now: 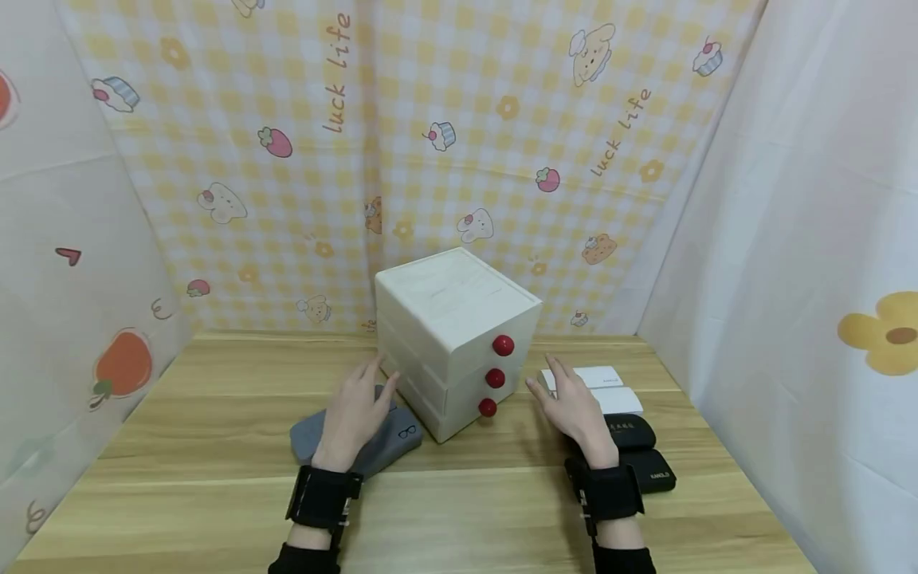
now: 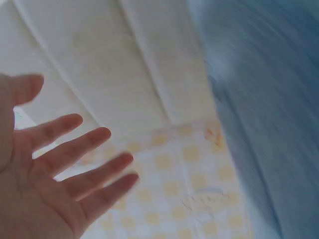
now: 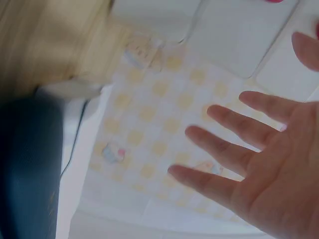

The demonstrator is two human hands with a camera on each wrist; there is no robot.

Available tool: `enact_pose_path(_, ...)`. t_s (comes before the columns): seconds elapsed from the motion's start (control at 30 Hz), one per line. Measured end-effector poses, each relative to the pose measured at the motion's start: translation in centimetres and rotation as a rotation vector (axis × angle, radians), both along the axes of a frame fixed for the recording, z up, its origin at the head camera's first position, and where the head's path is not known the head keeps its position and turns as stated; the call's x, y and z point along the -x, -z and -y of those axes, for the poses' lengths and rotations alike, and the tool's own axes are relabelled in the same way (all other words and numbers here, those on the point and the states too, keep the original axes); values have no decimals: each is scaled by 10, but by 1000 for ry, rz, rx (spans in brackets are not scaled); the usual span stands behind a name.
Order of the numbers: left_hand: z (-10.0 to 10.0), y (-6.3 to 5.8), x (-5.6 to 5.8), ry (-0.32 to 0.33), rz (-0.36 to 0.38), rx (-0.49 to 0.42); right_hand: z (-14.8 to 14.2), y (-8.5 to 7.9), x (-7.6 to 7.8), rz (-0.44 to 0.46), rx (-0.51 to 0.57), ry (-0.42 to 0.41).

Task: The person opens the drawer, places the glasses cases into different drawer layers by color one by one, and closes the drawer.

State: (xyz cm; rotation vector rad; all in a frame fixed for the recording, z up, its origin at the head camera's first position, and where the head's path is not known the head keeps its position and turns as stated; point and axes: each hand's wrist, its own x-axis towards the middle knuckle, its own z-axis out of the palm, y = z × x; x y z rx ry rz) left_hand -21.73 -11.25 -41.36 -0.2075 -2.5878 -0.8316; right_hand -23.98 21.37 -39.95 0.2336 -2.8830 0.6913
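A white drawer box [image 1: 459,311] with three red knobs [image 1: 496,378] stands turned at an angle on the table, its drawers pushed in. My left hand [image 1: 354,414] hovers by the box's left side, above grey-blue cases [image 1: 402,434] printed with a small glasses drawing. Its fingers are spread and hold nothing; in the left wrist view one blue-grey case [image 2: 264,89] fills the right side. My right hand [image 1: 574,405], fingers also spread and bare, is right of the knobs, beside black glasses cases [image 1: 649,470] and white cases [image 1: 613,399]. It partly covers some of these.
The wooden tabletop [image 1: 473,518] reaches back to a yellow checked curtain [image 1: 459,183]. White cloth walls [image 1: 789,239] with printed fruit and flowers close in both sides. Black wrist straps [image 1: 610,493] sit on both forearms.
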Motion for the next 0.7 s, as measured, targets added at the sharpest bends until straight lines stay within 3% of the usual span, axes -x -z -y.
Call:
enact_pose_path(0.1,-9,-11,-3,39,-47,-112,4,-4,0,-24,97,-34)
enact_pose_path(0.23,-19,-35,0,44,70,-197,11,-13,2,-64,166,-93)
enact_pose_path(0.37,-28,-64,7,34,234,-174,19,-25,5,-86,184,-109)
enact_pose_path(0.47,-34,-83,13,60,308,-164,26,-34,8,-78,187,-115)
enact_pose_path(0.6,-43,-103,18,91,354,-160,34,-43,12,-85,173,-134)
enact_pose_path(0.7,-47,-111,21,110,390,-170,40,-46,14,-97,141,-142)
